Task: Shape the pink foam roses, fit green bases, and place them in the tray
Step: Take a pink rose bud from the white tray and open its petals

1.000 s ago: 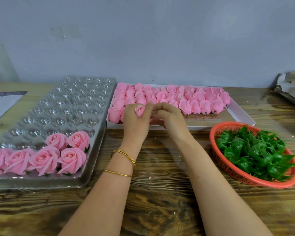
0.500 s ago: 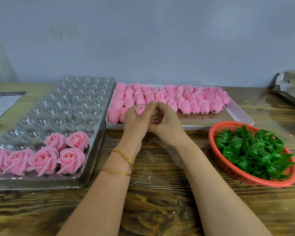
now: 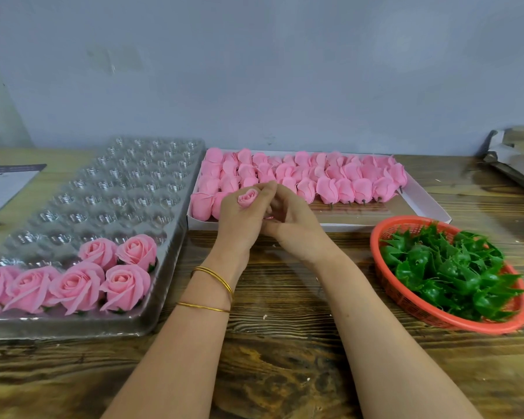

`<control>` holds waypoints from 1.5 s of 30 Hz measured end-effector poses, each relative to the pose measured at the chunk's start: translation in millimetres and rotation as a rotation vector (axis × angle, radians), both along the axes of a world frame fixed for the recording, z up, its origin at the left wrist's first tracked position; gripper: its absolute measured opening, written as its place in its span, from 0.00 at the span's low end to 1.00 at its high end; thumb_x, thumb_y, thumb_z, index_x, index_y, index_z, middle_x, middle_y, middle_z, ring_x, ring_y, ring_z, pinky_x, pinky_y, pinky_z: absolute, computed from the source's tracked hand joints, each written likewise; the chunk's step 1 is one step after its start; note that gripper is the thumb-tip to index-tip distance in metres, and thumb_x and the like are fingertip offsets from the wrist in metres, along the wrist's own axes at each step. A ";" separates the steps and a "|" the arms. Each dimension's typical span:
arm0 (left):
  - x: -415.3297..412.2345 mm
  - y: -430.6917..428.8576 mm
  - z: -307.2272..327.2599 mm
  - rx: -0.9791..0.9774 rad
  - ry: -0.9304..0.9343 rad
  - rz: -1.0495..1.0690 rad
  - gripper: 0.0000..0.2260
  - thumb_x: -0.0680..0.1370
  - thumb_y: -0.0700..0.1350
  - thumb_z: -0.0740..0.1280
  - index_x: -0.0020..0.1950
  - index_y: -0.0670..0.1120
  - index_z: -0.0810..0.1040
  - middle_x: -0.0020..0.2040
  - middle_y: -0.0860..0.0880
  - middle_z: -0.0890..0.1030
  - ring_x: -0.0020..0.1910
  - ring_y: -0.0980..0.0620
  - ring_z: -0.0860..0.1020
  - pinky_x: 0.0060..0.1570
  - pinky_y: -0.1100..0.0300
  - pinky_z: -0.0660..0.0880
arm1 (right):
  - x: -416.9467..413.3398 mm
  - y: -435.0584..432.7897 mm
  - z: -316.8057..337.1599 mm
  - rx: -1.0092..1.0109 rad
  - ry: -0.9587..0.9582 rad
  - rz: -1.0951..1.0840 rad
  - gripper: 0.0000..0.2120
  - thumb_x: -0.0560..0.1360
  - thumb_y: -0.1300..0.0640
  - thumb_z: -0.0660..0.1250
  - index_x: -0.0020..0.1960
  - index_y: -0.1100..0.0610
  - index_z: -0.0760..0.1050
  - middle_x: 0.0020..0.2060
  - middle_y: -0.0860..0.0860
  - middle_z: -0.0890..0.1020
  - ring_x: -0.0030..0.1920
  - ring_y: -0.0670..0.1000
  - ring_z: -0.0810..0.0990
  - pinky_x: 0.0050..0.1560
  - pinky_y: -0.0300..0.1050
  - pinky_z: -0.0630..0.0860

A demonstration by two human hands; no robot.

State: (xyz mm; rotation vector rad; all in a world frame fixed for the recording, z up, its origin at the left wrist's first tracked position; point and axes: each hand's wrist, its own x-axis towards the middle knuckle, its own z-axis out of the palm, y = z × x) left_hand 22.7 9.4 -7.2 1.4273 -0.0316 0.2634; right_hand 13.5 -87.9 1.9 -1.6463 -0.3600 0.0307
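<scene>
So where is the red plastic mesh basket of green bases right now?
In the head view, the red plastic mesh basket sits on the wooden table at the person's right, just in front of the white cardboard box.

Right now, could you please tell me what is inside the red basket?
The red basket holds a heap of green bases. Its bottom and anything beneath the heap is covered.

Both forearms stretch forward, hands together in the middle. The left hand (image 3: 239, 219) curls round a rose (image 3: 248, 197), bud poking out on top; the right hand (image 3: 295, 225) sits tight against it, fingers curled in, their grip hidden.
</scene>
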 end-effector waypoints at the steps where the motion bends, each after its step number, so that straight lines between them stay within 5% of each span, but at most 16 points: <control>1: 0.3 -0.1 0.2 -0.012 0.009 0.004 0.14 0.76 0.51 0.70 0.30 0.52 0.82 0.30 0.48 0.80 0.33 0.55 0.79 0.33 0.64 0.74 | 0.1 0.0 0.4 -0.014 -0.011 -0.012 0.21 0.71 0.77 0.65 0.62 0.65 0.72 0.51 0.60 0.81 0.49 0.49 0.79 0.54 0.43 0.77; 9: 4.1 -1.0 -3.0 -0.070 0.089 0.002 0.15 0.76 0.59 0.67 0.34 0.54 0.84 0.35 0.49 0.83 0.40 0.50 0.84 0.40 0.57 0.77 | 2.0 1.8 -3.5 -0.121 -0.070 -0.086 0.22 0.68 0.70 0.74 0.57 0.55 0.74 0.46 0.51 0.80 0.44 0.50 0.79 0.52 0.51 0.80; 14: 1.8 -0.7 -2.8 -0.080 0.048 -0.043 0.12 0.75 0.58 0.71 0.36 0.53 0.85 0.36 0.49 0.85 0.41 0.52 0.84 0.38 0.60 0.78 | 1.2 1.2 -2.3 -0.118 -0.078 -0.105 0.20 0.69 0.70 0.73 0.57 0.56 0.73 0.51 0.61 0.80 0.51 0.62 0.80 0.52 0.60 0.79; 18: 0.8 0.6 -2.0 -0.112 0.036 -0.055 0.08 0.77 0.50 0.72 0.41 0.48 0.83 0.37 0.49 0.85 0.39 0.55 0.84 0.36 0.64 0.78 | 0.8 -0.8 -0.4 -0.100 -0.066 -0.085 0.19 0.71 0.72 0.70 0.59 0.61 0.72 0.54 0.65 0.79 0.47 0.57 0.79 0.52 0.55 0.78; 22: 2.5 0.0 -1.7 -0.109 0.022 -0.047 0.10 0.77 0.46 0.72 0.36 0.50 0.84 0.32 0.52 0.83 0.35 0.57 0.82 0.34 0.64 0.77 | 0.7 -1.0 1.0 -0.056 -0.029 -0.029 0.19 0.72 0.75 0.67 0.61 0.64 0.71 0.55 0.65 0.79 0.49 0.55 0.78 0.53 0.55 0.77; 27: 1.5 0.6 -1.2 -0.052 -0.006 -0.049 0.11 0.72 0.56 0.72 0.31 0.55 0.83 0.30 0.53 0.81 0.33 0.59 0.79 0.32 0.66 0.75 | 0.6 -1.4 1.3 -0.029 -0.030 -0.009 0.19 0.73 0.77 0.64 0.62 0.66 0.71 0.55 0.64 0.80 0.53 0.57 0.79 0.58 0.53 0.77; 31: 3.6 -2.3 -0.9 -0.086 0.032 -0.014 0.13 0.68 0.62 0.70 0.31 0.55 0.83 0.32 0.50 0.83 0.35 0.53 0.82 0.34 0.60 0.77 | 0.8 0.1 0.2 -0.024 -0.048 -0.058 0.19 0.70 0.75 0.67 0.57 0.60 0.73 0.48 0.58 0.81 0.44 0.49 0.78 0.49 0.42 0.78; 37: 6.1 -3.8 -2.8 -0.118 0.073 -0.003 0.16 0.66 0.64 0.70 0.31 0.52 0.82 0.32 0.49 0.82 0.36 0.50 0.83 0.36 0.58 0.78 | 3.7 0.3 -6.4 -0.134 -0.094 -0.077 0.23 0.66 0.68 0.75 0.55 0.52 0.73 0.44 0.49 0.78 0.42 0.51 0.78 0.48 0.55 0.79; 45: 3.1 -1.7 -2.2 -0.106 0.046 -0.030 0.14 0.78 0.48 0.71 0.31 0.51 0.83 0.29 0.51 0.81 0.33 0.55 0.81 0.33 0.62 0.78 | 3.6 -0.6 -4.8 -0.122 -0.119 -0.108 0.20 0.68 0.68 0.74 0.53 0.50 0.72 0.43 0.54 0.78 0.40 0.48 0.75 0.46 0.56 0.78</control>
